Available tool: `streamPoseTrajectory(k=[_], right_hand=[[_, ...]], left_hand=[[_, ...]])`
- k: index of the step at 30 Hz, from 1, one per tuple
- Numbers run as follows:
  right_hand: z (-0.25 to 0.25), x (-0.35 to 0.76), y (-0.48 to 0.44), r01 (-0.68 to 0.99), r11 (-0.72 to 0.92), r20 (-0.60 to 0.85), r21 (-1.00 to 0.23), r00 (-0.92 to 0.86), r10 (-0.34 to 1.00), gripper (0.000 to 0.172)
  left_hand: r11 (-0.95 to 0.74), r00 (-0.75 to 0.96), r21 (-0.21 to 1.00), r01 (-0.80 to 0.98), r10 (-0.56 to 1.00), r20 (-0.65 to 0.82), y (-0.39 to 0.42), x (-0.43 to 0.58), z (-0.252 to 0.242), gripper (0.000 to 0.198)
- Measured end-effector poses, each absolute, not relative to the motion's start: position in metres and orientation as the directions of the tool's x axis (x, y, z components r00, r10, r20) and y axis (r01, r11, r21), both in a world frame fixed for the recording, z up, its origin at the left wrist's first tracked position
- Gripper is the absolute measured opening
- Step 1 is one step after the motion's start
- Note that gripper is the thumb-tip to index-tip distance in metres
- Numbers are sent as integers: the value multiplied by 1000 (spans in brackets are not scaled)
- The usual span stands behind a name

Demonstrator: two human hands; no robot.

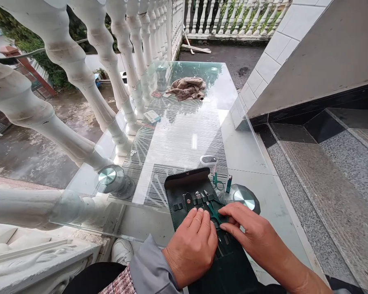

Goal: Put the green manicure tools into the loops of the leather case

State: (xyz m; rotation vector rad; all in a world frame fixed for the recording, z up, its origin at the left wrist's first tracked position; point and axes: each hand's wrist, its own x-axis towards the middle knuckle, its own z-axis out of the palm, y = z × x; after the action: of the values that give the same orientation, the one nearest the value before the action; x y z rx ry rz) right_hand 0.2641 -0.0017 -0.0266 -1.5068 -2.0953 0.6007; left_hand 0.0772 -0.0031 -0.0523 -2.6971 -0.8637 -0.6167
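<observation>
A dark green manicure case (pixel 190 192) lies unfolded on the glass table (pixel 184 134), with several small metal tools held in its loops. My left hand (pixel 191 245) rests palm down on the case, fingers together and flat. My right hand (pixel 251 234) reaches in from the right, its fingertips pinching a green-handled tool (pixel 213 210) that sits in the case. Just beyond the case lie small green-handled scissors (pixel 216 181), a green nail clipper (pixel 228 183) and a small white gadget (pixel 208 160).
A brown cloth (pixel 187 87) lies at the far end of the table, a small box (pixel 152 116) near the left edge. White balusters (pixel 79 73) run along the left. A tiled wall (pixel 294 53) and granite steps (pixel 325 163) stand to the right. Round metal fittings (pixel 107 176) hold the glass.
</observation>
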Motion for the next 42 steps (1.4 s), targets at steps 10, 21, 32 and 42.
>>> streamPoseTrajectory(k=[10, 21, 32, 42], right_hand=[[-37, 254, -3, 805, 302, 237, -511, -206, 949, 8], [-34, 259, -2, 802, 259, 152, -538, -210, 966, 6], [-36, 255, -4, 789, 303, 197, -534, -233, 952, 11], [-31, 251, -8, 845, 237, 166, -479, -178, 970, 14]], left_hand=[[-807, 733, -60, 587, 500, 461, -3, 77, -47, 32], [-810, 741, -63, 583, 499, 450, -2, 76, -45, 32], [-806, 736, -26, 592, 527, 425, -2, 77, -41, 29], [-819, 791, -114, 563, 493, 362, -3, 74, -47, 34]])
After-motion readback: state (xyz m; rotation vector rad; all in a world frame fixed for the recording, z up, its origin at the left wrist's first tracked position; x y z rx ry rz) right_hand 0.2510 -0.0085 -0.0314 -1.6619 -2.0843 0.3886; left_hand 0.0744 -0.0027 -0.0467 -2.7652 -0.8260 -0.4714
